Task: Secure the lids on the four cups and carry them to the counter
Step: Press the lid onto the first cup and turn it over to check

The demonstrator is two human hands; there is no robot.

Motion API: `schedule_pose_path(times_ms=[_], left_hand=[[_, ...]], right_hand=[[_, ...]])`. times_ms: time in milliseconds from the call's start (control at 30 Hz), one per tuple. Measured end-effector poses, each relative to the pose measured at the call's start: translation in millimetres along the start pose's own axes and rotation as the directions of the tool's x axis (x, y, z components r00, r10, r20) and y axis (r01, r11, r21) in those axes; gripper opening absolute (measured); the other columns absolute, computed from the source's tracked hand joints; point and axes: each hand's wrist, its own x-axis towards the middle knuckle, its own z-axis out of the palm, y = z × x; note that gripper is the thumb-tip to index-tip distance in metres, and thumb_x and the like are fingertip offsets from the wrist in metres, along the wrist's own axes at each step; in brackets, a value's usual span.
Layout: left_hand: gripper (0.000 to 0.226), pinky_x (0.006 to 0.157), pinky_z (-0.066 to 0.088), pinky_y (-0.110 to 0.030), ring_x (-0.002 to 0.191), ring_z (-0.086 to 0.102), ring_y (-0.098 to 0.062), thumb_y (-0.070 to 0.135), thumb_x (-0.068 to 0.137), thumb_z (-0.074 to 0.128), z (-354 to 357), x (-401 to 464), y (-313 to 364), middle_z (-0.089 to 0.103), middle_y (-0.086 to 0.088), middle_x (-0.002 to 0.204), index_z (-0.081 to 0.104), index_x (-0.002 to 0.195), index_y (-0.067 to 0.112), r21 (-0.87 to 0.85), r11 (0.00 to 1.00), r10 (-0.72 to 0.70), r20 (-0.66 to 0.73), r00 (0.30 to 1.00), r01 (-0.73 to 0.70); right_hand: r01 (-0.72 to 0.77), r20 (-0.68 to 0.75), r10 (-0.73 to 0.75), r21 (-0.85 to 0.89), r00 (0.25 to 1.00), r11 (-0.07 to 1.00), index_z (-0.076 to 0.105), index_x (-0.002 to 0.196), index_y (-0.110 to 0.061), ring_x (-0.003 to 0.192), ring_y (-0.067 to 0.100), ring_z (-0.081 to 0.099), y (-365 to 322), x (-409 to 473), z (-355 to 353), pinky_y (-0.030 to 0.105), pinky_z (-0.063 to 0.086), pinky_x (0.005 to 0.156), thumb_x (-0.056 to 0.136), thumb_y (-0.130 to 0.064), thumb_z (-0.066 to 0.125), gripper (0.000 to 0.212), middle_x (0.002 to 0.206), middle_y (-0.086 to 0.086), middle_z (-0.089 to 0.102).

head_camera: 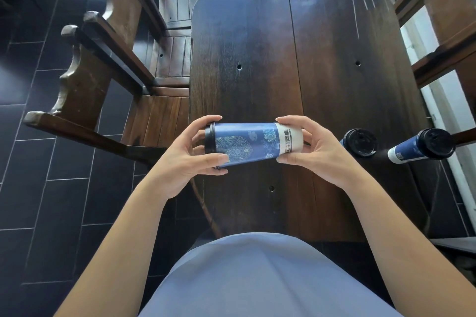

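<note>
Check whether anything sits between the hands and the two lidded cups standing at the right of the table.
Nothing on the table blocks them, but both hands are full: the left hand and right hand hold a blue cup sideways. The nearer standing cup and the farther one stand just beyond the right hand.

Held cup (247, 144): blue floral paper, white base band, turned on its side above the near table; black lid (209, 141) fitted, facing left.
Right cups: two, blue, upright, black-lidded, one (360, 142) beside the other (422, 146).
</note>
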Motion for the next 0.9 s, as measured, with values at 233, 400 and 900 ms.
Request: schedule_pose_path(times_ms=[233,400,900], left_hand=[[0.095,0.103,0.056,-0.063,0.131,0.062,-0.035,0.024,0.066,0.097,-6,0,11,0.061,0.004,0.139,0.054,0.148,0.041,0.096,0.994,0.055,0.045,0.997,-0.059],[0.092,0.1,0.058,-0.062,0.128,0.064,-0.035,0.017,0.068,0.095,-8,0,20,0.064,0.006,0.136,0.055,0.149,0.037,0.09,0.991,0.099,0.033,0.995,-0.102],[0.111,0.105,0.052,-0.07,0.133,0.06,-0.038,0.01,0.065,0.1,-12,-2,10,0.063,0.005,0.138,0.045,0.157,0.04,-0.021,0.992,0.125,0.099,0.987,-0.124]], right_hand=[[0.016,0.01,-0.016,0.02,1.0,1.0,0.058,0.138,-0.025,0.126,0.025,0.058,-7,3,-5,0.044,0.062,0.09,0.083,-0.015,0.084,0.062,0.128,-0.008,0.062],[0.034,0.0,-0.034,0.027,0.999,0.999,0.059,0.137,-0.03,0.124,0.023,0.06,-14,7,-6,0.043,0.063,0.088,0.084,-0.017,0.084,0.06,0.127,-0.008,0.062],[0.041,-0.105,-0.02,0.197,0.994,0.98,0.06,0.134,-0.028,0.119,0.021,0.065,-24,-4,6,0.048,0.062,0.091,0.082,-0.02,0.087,0.06,0.12,-0.008,0.066]])
